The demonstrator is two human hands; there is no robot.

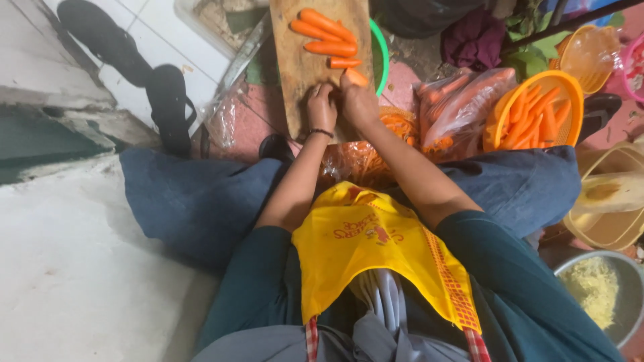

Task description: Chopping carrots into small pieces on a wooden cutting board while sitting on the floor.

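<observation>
My right hand fingers clamp a carrot on the wooden board; left hand fingers curl together beside it.

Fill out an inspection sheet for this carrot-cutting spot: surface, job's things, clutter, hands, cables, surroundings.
Surface: wooden cutting board lying on the floor, partly over a green basin.
Job's things: peeled carrots at the board's far end; one carrot in hand.
Clutter: plastic bags of carrots, orange basket of carrots, shredded carrot, metal bowl of pale shreds, black sandals.
Hands: left hand resting on the board, bracelet at the wrist; right hand gripping the carrot. Any tool is hidden.
Cables: nothing seen.
Surroundings: tiled floor, concrete step, yellow baskets at right.
</observation>
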